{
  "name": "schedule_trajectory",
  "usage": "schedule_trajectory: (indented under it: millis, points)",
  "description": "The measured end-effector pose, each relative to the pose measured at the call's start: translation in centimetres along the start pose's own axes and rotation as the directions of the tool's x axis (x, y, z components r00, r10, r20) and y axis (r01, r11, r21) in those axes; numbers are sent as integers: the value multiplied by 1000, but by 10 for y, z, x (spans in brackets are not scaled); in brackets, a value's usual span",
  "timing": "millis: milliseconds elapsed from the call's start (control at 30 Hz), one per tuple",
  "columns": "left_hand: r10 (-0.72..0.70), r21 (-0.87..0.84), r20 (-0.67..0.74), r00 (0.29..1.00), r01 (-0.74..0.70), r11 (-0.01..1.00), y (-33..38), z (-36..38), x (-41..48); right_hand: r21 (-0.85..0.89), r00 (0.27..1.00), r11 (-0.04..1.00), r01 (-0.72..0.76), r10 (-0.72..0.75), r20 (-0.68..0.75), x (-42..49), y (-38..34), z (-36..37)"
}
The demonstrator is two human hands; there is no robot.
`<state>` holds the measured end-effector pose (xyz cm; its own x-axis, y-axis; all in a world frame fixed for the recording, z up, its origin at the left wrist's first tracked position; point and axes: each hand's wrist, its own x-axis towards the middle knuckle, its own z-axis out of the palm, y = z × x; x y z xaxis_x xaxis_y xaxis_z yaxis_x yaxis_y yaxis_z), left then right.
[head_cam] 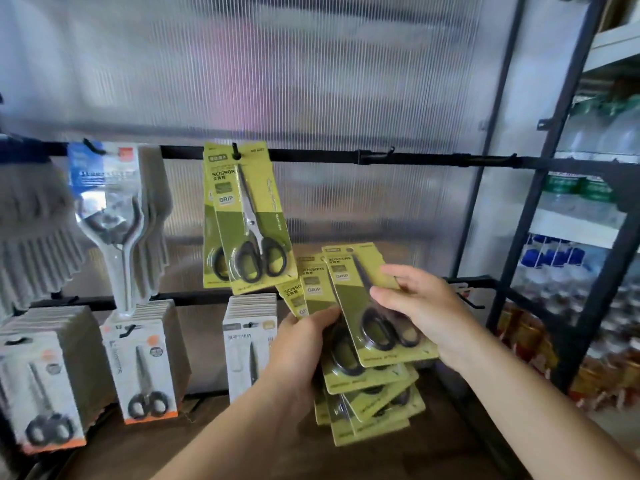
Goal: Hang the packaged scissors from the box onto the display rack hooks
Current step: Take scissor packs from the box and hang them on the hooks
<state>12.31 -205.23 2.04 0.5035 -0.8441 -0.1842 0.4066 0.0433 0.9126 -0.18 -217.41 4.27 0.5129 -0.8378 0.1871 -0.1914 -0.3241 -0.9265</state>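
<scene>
While the left hand (301,344) grips a fanned stack (370,400) of green scissor packs low in the middle of the frame, fingers curled round its left edge, the right hand (419,306) pinches the top pack (360,299), thumb on the front and fingers bent over the right edge; this pack lies on the stack, tilted left; up and left of the hands, two green packs (249,216) hang from a hook (235,152) on the top bar (329,155); two more hooks (390,151) stick out of the bar farther right; grey gloves (31,223) and a clear pack (110,202) hang at the upper left; white packs (145,368) fill the lower left; bottles (554,258) sit on a shelf (575,230) at the right edge.
</scene>
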Motion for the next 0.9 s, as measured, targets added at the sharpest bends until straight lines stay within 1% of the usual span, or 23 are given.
schedule_trajectory:
  millis: [133, 200, 300, 433, 500, 567, 633, 733, 833, 900]
  points:
    - [120, 64, -59, 991, -116, 991, 19, 11, -2, -2, 992, 996, 86, -86, -95, 12, -18, -12]
    - [181, 112, -34, 983, -176, 978, 27, 19, -6, 46, 991, 993, 112, -108, -81, 17, -26, -15]
    - [210, 150, 2, 978, -208, 967, 32, 31, -10, 42, 980, 983, 178, -173, -95, 21, -36, -20]
    - [249, 160, -51, 967, -239, 958, 41, 37, -5, 35, 948, 970, 240, -226, -224, 25, -41, -25]
    - [281, 180, -78, 956, -264, 947, 48, 38, -3, -22, 916, 958, 286, -280, -287, 27, -44, -27]
    - [312, 186, -91, 946, -291, 938, 58, 39, -2, -80, 867, 936, 343, -349, -355, 31, -50, -29]
    - [352, 207, -95, 931, -327, 922, 67, 39, -3, -100, 836, 923, 373, -381, -395, 37, -54, -31]
    - [392, 248, -100, 914, -358, 900, 78, 36, -5, -157, 827, 912, 379, -410, -385, 48, -56, -32]
    - [401, 282, -109, 910, -358, 890, 82, 30, -6, -274, 824, 893, 356, -438, -360, 57, -56, -29]
    - [399, 299, -117, 909, -351, 887, 83, 25, -6, -313, 818, 885, 345, -447, -362, 62, -55, -26]
